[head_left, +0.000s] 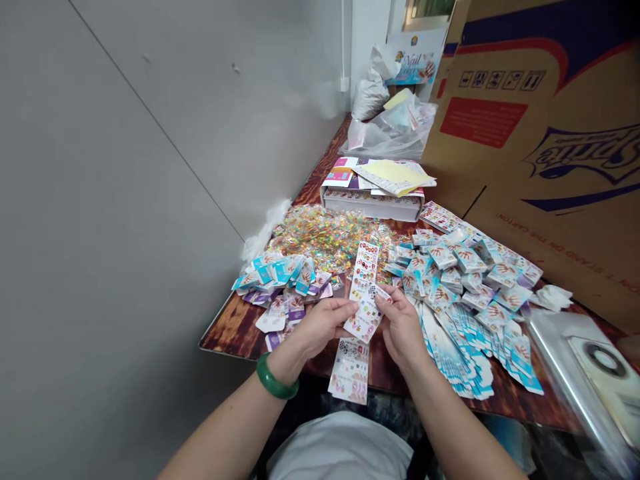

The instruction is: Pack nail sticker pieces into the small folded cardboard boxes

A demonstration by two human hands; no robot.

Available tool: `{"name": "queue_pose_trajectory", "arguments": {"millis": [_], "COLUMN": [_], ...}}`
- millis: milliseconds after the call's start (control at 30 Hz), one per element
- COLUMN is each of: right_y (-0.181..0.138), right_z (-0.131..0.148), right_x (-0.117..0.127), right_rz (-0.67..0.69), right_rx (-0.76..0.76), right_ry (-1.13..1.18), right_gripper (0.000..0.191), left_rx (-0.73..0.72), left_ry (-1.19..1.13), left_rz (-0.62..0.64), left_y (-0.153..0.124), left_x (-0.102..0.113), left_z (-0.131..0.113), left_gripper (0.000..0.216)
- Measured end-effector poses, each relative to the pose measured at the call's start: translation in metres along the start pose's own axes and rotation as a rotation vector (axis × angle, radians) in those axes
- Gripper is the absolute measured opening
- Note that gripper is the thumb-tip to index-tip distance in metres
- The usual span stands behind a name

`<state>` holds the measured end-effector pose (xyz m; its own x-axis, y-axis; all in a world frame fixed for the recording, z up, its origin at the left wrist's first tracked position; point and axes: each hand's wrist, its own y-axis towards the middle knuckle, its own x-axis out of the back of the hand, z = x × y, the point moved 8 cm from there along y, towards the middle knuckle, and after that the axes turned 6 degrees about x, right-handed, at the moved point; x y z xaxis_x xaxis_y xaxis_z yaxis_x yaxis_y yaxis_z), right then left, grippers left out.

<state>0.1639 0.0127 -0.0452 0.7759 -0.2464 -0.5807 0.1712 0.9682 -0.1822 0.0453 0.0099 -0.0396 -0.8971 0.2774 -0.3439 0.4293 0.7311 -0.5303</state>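
Note:
Both my hands pinch a small white nail sticker sheet (365, 320) printed with little colourful designs, held tilted above the table's near edge. My left hand (323, 325), with a green bangle at the wrist, grips its left side between thumb and fingers. My right hand (403, 328) closes on its upper right side, thumb on top. Behind it a longer sticker strip (364, 263) extends away from me; I cannot tell whether the two are joined. More sticker sheets (349, 380) lie below my hands, overhanging the table edge.
Small clear packets of coloured bits (325, 233) are heaped at the back. Blue and purple flat boxes (280, 273) lie left; filled small boxes (463, 260) and fanned blue-white cartons (457, 353) lie right. A sticker-filled box (373, 203), a large carton (540, 107) and a tape roll (604, 360) surround them.

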Motion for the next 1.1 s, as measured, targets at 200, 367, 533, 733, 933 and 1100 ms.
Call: {"name": "queue_pose_trajectory", "arguments": {"millis": [200, 367, 533, 733, 933, 1100], "right_y": [0.003, 0.003, -0.013, -0.006, 0.001, -0.003], "right_z": [-0.005, 0.032, 0.039, 0.020, 0.021, 0.030], "right_x": [0.001, 0.004, -0.022, -0.014, -0.012, -0.011], "right_rz": [0.071, 0.025, 0.398, 0.471, 0.350, 0.261], "right_rx": [0.034, 0.499, 0.753, 0.374, 0.260, 0.502], "right_ry": [-0.147, -0.702, -1.058, -0.841, -0.586, -0.697], "right_gripper": [0.027, 0.025, 0.034, 0.022, 0.019, 0.006], "left_rx": [-0.097, -0.113, -0.180, -0.408, -0.492, -0.182], "left_ry": [0.309, 0.318, 0.331, 0.740, 0.850, 0.310], "left_rz": [-0.069, -0.058, -0.043, -0.022, -0.142, -0.129], "left_y": [0.005, 0.005, 0.001, -0.016, -0.021, -0.001], "left_x": [0.004, 0.001, 0.006, -0.002, -0.007, 0.001], "left_z": [-0.001, -0.001, -0.011, -0.034, -0.045, -0.019], "left_gripper": [0.027, 0.030, 0.030, 0.019, 0.016, 0.010]}}
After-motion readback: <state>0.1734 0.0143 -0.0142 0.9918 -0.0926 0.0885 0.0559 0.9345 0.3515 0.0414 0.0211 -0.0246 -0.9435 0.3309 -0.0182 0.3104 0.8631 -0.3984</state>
